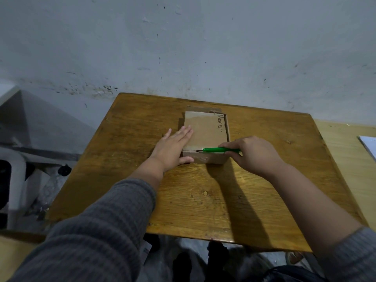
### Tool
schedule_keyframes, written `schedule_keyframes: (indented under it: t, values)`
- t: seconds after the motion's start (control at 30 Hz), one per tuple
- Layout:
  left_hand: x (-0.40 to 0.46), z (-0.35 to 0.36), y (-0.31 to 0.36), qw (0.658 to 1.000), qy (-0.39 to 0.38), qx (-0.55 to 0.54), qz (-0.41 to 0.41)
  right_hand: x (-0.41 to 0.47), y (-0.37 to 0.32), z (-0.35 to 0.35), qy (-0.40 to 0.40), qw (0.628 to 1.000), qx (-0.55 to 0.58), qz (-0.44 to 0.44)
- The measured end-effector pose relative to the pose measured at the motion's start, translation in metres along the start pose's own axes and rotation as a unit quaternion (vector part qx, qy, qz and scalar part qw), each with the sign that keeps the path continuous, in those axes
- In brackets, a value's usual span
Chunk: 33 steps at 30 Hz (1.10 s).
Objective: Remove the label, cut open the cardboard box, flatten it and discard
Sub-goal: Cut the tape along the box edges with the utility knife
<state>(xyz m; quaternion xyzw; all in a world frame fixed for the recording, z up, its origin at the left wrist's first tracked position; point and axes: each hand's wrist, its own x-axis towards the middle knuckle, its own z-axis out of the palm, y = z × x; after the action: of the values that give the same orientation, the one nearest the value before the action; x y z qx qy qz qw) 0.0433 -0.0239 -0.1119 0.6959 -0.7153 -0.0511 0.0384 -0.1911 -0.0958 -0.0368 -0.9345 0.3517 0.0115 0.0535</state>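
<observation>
Left hand (pixel 173 146) flat on box (pixel 207 129); right hand (pixel 252 153) grips green cutter (pixel 219 150).

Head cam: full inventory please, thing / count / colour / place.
cardboard box: 1, brown, handwriting on top, middle of the table toward the far edge
cutter: 1, green handle, tip at the box's near top edge, held in the right hand
wooden table: 1, yellow-brown, centre of view, against the wall
wall: 1, pale grey-blue, scuffed, behind the table
second surface: 1, lighter wood, right of the table
paper: 1, white, far right edge, mostly cut off
white and black object: 1, on the floor at left, cannot tell what it is
left hand: 1, flat on the box's left side, grey sleeve
right hand: 1, closed on the cutter, grey sleeve
</observation>
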Motion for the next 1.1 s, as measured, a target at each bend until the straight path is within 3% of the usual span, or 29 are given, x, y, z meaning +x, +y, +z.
schedule_keyframes:
  t: [0.33, 0.67, 1.1]
  values:
    - [0.003, -0.005, 0.009, 0.999, -0.005, 0.033, -0.008, -0.002, 0.006, -0.010, -0.013, 0.998, -0.055, 0.026]
    - [0.020, 0.000, 0.028, 0.999, -0.029, 0.001, 0.019, -0.011, 0.003, 0.007, 0.084, 0.991, -0.103, -0.018]
    - [0.021, 0.000, 0.026, 0.999, -0.039, 0.020, 0.016, -0.035, 0.028, 0.003, 0.095, 0.990, -0.099, 0.043]
